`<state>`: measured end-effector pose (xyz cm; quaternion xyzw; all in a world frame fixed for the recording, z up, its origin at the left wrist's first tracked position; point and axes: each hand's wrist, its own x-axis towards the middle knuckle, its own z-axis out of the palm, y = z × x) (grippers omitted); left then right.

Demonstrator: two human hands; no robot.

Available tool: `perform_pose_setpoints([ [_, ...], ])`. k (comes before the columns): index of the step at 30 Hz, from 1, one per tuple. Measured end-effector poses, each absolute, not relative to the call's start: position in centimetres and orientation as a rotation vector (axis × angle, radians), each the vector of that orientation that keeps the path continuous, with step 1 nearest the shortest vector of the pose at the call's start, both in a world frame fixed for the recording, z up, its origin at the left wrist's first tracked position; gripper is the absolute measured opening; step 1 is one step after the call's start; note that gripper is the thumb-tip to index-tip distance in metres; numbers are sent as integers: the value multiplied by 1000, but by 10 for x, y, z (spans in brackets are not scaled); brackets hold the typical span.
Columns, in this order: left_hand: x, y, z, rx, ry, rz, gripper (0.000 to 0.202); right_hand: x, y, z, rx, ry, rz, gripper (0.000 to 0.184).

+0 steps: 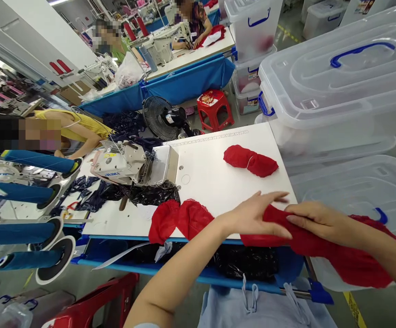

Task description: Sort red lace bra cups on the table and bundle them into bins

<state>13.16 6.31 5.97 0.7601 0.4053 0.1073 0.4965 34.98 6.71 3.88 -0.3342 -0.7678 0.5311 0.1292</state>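
My left hand is over the table's front right part, its thumb and fingers spread around the near end of a long red cloth piece, with nothing gripped. Thumb and fingers of my right hand close on the same red cloth, which trails right past the table edge over a plastic bin. Left of my hands lies a red lace-edged piece shaped like two bra cups, partly behind my left forearm. A rolled red bundle, tied round its middle, rests farther back on the white table.
A sewing machine stands at the table's left, near blue thread cones. Clear plastic bins are stacked on the right. A fan and red stool stand beyond. A person in yellow and other people sit at machines.
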Motion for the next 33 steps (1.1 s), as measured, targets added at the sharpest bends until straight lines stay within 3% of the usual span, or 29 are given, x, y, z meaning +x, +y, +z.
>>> perform_pose_setpoints([
  [1, 129, 56, 66, 1830, 999, 226, 65, 342, 67, 38, -918, -2236, 1641, 35],
  [3, 119, 46, 76, 1762, 1100, 137, 44, 331, 69, 32, -860, -2223, 1795, 15],
  [5, 102, 39, 81, 1592, 1133, 91, 21, 325, 71, 23, -928, -2176, 1788, 22],
  [10, 63, 18, 69, 1182, 1091, 221, 24, 310, 71, 5, -959, -1783, 2077, 24],
  [14, 65, -4, 52, 1237, 1235, 402, 34, 291, 63, 9, -807, -1546, 2375, 28],
  [16, 70, -10, 49, 1242, 1274, 426, 27, 284, 63, 10, -731, -1532, 2410, 21],
  [17, 71, -11, 50, 1206, 1267, 429, 22, 281, 63, 9, -723, -1543, 2392, 20],
  [22, 56, -9, 59, 635, 1089, 517, 39, 281, 63, -17, -948, -1576, 2186, 13],
  [26, 47, -2, 53, 331, 1080, 691, 38, 284, 48, -56, -1109, -1521, 2030, 32],
  [33, 44, 27, 8, 697, 1159, 643, 37, 299, 39, -119, -1401, -1550, 1380, 42],
])
